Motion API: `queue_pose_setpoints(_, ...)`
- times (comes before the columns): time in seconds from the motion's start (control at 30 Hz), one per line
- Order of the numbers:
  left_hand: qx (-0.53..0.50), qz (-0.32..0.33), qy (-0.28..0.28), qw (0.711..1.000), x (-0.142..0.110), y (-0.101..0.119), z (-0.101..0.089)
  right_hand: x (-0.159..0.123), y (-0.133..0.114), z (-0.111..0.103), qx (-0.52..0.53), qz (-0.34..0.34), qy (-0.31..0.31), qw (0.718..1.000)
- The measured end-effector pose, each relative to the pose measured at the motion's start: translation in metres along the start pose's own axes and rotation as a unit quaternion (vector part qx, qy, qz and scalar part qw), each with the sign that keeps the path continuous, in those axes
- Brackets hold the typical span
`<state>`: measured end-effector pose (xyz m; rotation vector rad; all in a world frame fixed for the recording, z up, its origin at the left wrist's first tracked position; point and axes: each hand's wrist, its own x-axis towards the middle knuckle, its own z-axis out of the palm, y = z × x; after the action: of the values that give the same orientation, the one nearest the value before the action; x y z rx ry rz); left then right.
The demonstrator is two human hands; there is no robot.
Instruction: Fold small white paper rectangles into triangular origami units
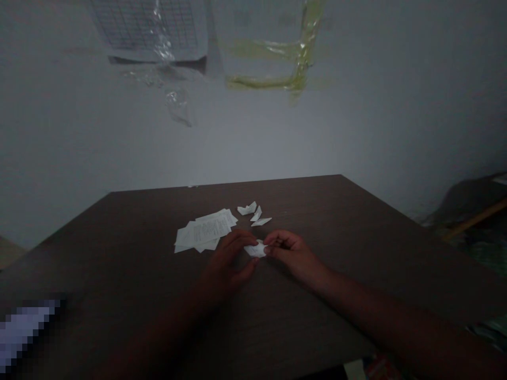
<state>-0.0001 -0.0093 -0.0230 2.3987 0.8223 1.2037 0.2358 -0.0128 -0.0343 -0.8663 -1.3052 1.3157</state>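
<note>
A small folded piece of white paper point(256, 249) is between my two hands, just above or on the dark table. My left hand point(233, 256) curves around its left side, with fingertips on the top edge and the thumb near the bottom edge. At its right corner, my right hand point(291, 250) pinches the paper between thumb and forefinger, the other fingers curled. Beyond my hands lie several small folded paper pieces point(247, 209). Left of them, a loose stack of printed paper sheets point(204, 231) is spread on the table.
The brown wooden table point(138, 295) reaches back to a pale wall point(269, 142). Taped papers point(150, 31) hang on the wall. A pixelated, blurred-out object point(24, 330) is at the table's lower left. Dark clutter point(475, 211) stands beyond the right edge.
</note>
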Motion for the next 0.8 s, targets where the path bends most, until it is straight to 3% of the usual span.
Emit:
queue_pose_setpoints(0.13,0.019,-0.010,0.041,0.999,0.000,-0.004,0.005,0.001,0.002,0.000,-0.009,-0.017,-0.004,1.000)
queue_pose_setpoints(0.27,-0.002,-0.032,0.035,0.999,0.001,-0.004,0.006,-0.002,0.000,-0.003,-0.076,-0.066,-0.016,0.995)
queue_pose_setpoints(0.37,-0.043,-0.113,0.023,0.992,0.003,-0.003,0.005,-0.005,-0.005,-0.005,-0.162,-0.124,-0.010,0.979)
queue_pose_setpoints(0.47,-0.110,-0.224,0.009,0.968,0.003,-0.005,0.007,-0.007,-0.009,-0.008,-0.232,-0.179,-0.019,0.956)
queue_pose_setpoints(0.57,-0.177,-0.275,0.000,0.945,0.003,-0.009,0.010,-0.006,-0.006,-0.009,-0.263,-0.199,-0.024,0.944)
queue_pose_setpoints(0.67,-0.190,-0.255,0.015,0.948,0.001,-0.013,0.012,-0.004,0.000,-0.010,-0.264,-0.196,-0.028,0.944)
queue_pose_setpoints(0.8,-0.136,-0.154,0.047,0.978,-0.001,-0.015,0.013,0.000,0.003,-0.011,-0.259,-0.209,-0.042,0.942)
